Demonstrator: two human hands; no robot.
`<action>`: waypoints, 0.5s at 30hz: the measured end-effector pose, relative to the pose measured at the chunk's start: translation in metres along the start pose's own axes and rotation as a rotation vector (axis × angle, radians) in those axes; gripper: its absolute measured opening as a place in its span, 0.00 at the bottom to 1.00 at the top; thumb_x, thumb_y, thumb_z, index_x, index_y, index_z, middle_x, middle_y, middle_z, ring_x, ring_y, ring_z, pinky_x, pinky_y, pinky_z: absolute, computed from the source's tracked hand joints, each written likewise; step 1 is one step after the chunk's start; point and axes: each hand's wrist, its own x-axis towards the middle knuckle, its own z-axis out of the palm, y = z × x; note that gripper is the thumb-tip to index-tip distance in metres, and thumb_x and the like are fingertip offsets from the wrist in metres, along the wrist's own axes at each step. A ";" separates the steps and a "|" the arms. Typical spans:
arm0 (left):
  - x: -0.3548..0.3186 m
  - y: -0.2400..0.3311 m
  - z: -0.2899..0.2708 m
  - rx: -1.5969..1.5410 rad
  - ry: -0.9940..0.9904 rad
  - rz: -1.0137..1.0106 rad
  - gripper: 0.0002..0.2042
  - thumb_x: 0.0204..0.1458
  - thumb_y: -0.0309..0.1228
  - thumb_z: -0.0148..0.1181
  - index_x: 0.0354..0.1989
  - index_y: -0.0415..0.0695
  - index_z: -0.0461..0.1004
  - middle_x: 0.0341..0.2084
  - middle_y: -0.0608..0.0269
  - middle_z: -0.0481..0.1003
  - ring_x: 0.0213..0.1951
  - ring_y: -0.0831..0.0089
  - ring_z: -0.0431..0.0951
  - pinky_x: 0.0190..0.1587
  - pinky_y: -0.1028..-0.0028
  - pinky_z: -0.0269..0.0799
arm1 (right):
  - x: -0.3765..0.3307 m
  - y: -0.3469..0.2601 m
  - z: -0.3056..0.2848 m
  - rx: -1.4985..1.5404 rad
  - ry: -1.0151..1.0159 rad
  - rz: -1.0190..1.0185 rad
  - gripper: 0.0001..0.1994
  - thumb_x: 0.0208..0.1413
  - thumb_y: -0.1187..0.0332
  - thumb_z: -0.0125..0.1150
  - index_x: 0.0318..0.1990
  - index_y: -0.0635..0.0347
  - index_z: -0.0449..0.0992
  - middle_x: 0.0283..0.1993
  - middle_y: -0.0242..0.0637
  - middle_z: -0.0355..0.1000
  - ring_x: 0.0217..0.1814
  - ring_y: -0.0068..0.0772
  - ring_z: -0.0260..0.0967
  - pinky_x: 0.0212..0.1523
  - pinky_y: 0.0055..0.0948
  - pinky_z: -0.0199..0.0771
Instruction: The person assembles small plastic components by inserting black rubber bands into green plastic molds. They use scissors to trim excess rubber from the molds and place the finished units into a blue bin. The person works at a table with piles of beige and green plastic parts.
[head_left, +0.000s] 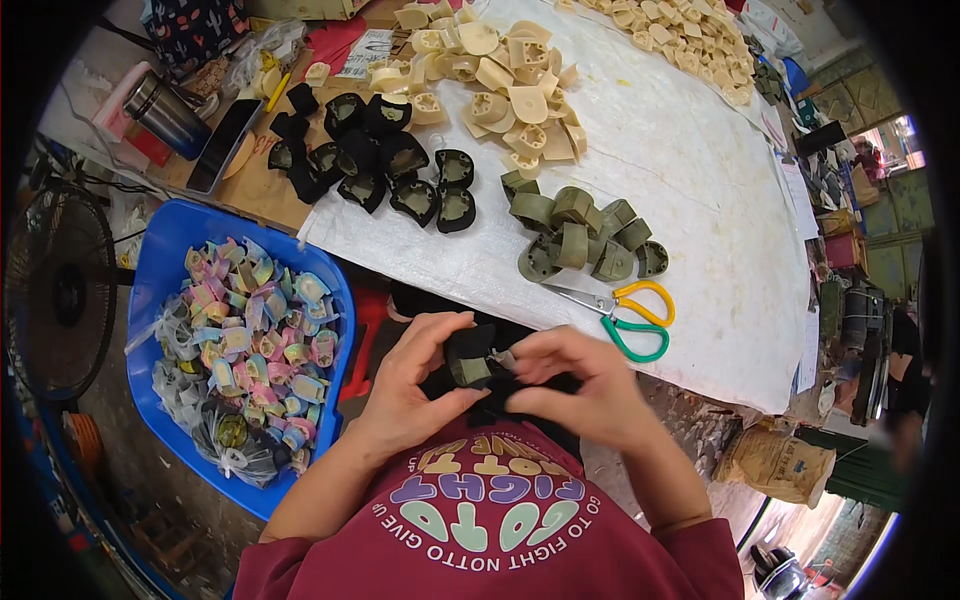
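Note:
My left hand is closed round a shoe heel with a black covering, and an olive-green face shows on it. Fingers and thumb grip it from the left, just off the table's front edge. My right hand is curled at the heel's right side, slightly blurred. A small greyish bit shows at its fingertips, too unclear to name. On the table ahead stand several bare olive-green heels. Left of them lie several black-covered heels with green insides. Scissors with one yellow and one green handle rest near the front edge.
Beige heels are heaped farther back on the white table sheet, with another heap behind. A blue tub of pastel heels stands at left, beside a fan. A phone and a flask occupy the left corner.

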 end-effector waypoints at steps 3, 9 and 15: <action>0.000 0.006 -0.003 0.057 -0.007 0.026 0.32 0.43 0.17 0.66 0.60 0.39 0.63 0.53 0.58 0.65 0.52 0.70 0.71 0.55 0.71 0.68 | 0.014 0.012 0.023 0.032 -0.032 -0.040 0.11 0.49 0.71 0.70 0.39 0.62 0.77 0.34 0.31 0.73 0.33 0.18 0.70 0.35 0.19 0.71; -0.001 0.006 -0.012 0.288 0.036 0.110 0.29 0.44 0.22 0.67 0.58 0.40 0.66 0.51 0.56 0.69 0.50 0.69 0.72 0.49 0.72 0.72 | 0.023 0.002 0.034 -0.011 0.010 0.016 0.07 0.48 0.73 0.69 0.32 0.64 0.76 0.31 0.32 0.71 0.30 0.20 0.69 0.31 0.22 0.69; 0.001 0.006 -0.014 0.428 0.083 0.219 0.29 0.43 0.22 0.68 0.57 0.40 0.67 0.52 0.53 0.71 0.50 0.64 0.74 0.43 0.72 0.73 | 0.030 0.006 0.041 -0.173 0.097 -0.226 0.07 0.45 0.74 0.69 0.31 0.63 0.76 0.29 0.36 0.70 0.30 0.32 0.69 0.31 0.28 0.69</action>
